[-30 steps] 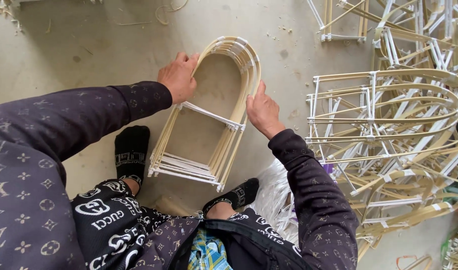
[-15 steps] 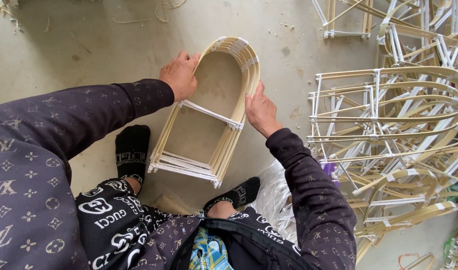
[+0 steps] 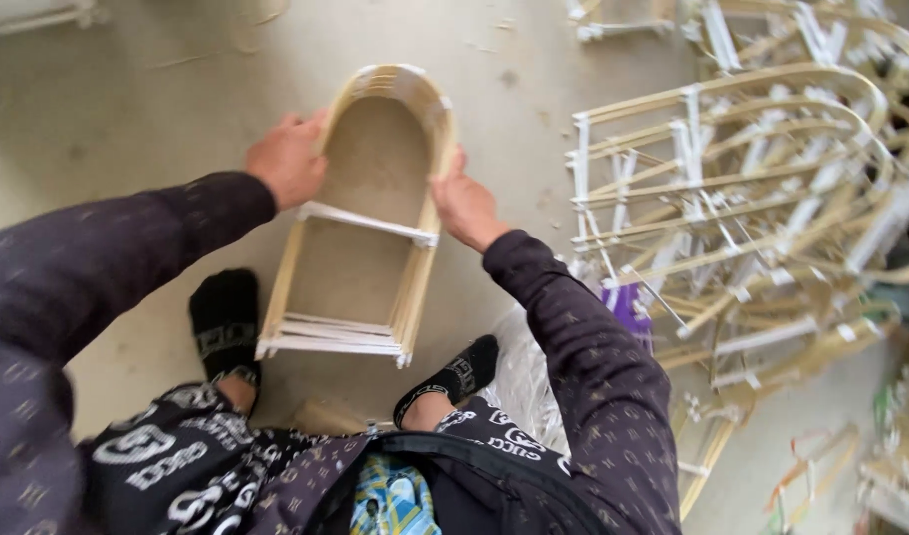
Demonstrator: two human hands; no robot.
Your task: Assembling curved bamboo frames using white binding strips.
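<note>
Gripping a stack of arched bamboo frames [image 3: 360, 213] from both sides, the person holds the bundle over the concrete floor [image 3: 127, 89] between their feet. The left hand [image 3: 288, 159] closes around the left rail just above the white crossbar [image 3: 367, 222], fingers curled over the outer edge. The right hand [image 3: 461, 203] presses flat against the right rail at nearly the same height, fingers wrapped along the side; how tightly it clamps cannot be told from here. Holding the two sides at matching heights probably keeps the many thin strips squeezed together and lined up, since the layered ends at the near edge look flush.

The bundle lies tilted, its curved top pointing far and its squared, open end pointing near, toward the person's black socks [image 3: 225, 322]. Dark patterned sleeves [image 3: 583, 357] cover both arms.

To the right, well apart from the held bundle, a large loose pile of similar frames [image 3: 762, 198] rests in a tangle, many bound with white wrapping at the joints. A scrap of purple material [image 3: 628, 305] shows at the near left edge of that pile, beside some clear plastic sheeting [image 3: 524, 372] under the right forearm.
</note>
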